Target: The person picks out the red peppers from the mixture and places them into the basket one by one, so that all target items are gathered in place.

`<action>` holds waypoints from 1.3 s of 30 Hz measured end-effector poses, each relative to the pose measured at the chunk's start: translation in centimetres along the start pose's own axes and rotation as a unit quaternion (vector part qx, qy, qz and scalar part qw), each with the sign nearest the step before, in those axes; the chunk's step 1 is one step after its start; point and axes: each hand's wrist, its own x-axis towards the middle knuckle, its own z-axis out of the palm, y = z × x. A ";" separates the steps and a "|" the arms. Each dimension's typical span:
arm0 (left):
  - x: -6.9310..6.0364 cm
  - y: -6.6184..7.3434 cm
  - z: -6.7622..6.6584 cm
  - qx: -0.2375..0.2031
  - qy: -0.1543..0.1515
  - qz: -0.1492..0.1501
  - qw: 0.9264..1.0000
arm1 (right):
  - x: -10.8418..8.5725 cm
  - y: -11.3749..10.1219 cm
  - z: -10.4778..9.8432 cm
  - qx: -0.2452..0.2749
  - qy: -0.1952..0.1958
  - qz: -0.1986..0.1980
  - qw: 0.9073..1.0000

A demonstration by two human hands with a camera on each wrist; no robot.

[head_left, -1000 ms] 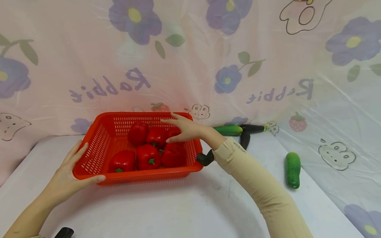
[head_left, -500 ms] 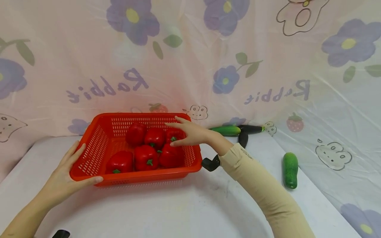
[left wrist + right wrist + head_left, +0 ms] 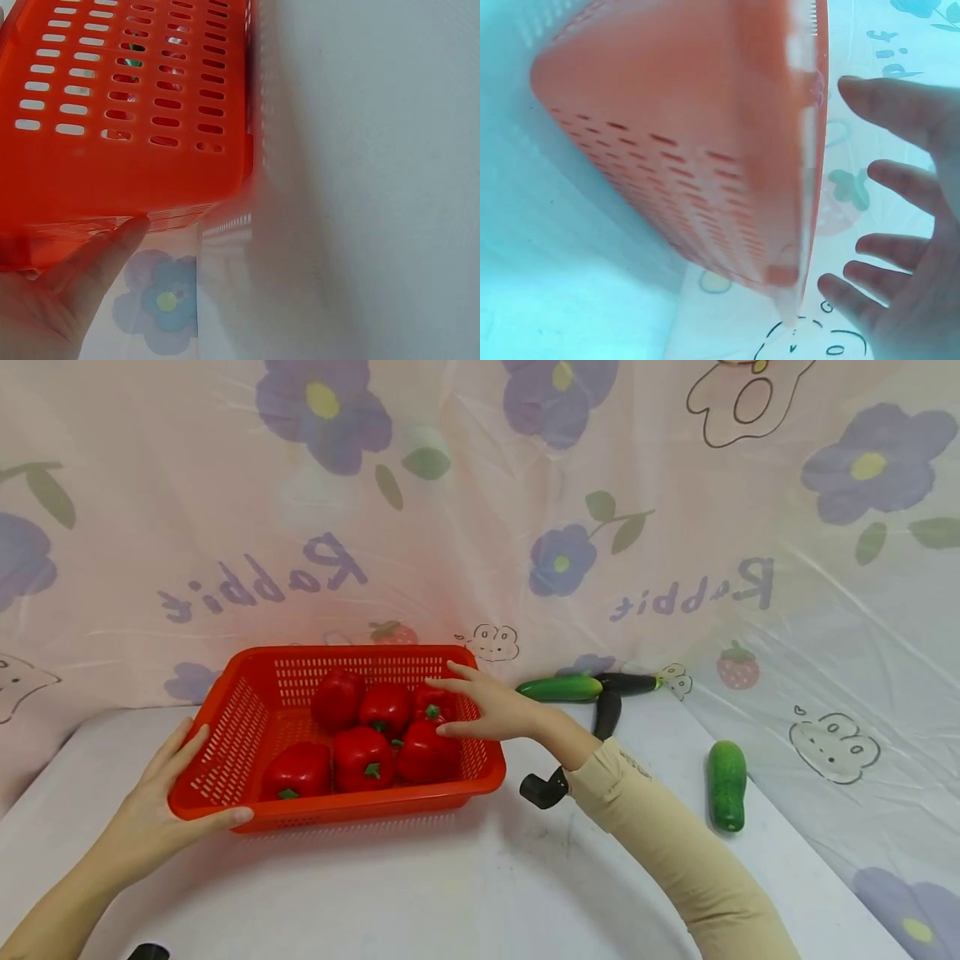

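Note:
A red plastic basket point(image 3: 322, 814) with slotted walls stands on the left part of the white table. Several red bell peppers point(image 3: 362, 758) with green stems lie inside, mostly toward its middle and right. At the basket's left end, my left hand point(image 3: 150, 810) touches the outside with nearly straight fingers, its thumb along the front rim; the left wrist view has this hand point(image 3: 52, 307) against the red wall. Over the right end hovers my right hand point(image 3: 491, 703), fingers spread and holding nothing. In the right wrist view that hand point(image 3: 907, 225) is apart from the rim.
Behind the right forearm, a green cucumber point(image 3: 561, 688) and two dark eggplants point(image 3: 628, 683) lie by the back curtain. Another short green cucumber point(image 3: 727, 787) is near the table's right edge. A patterned curtain point(image 3: 450, 527) closes off the back and right.
My right hand has drawn slightly right and back from above the peppers, uncovering more of those at the right end. My left hand stays at the basket. The head view has shifted a little.

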 end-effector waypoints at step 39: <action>0.0 -0.4 -0.2 0.016 -0.004 0.013 1.000 | -4.9 3.7 2.1 -0.009 0.129 -0.018 0.991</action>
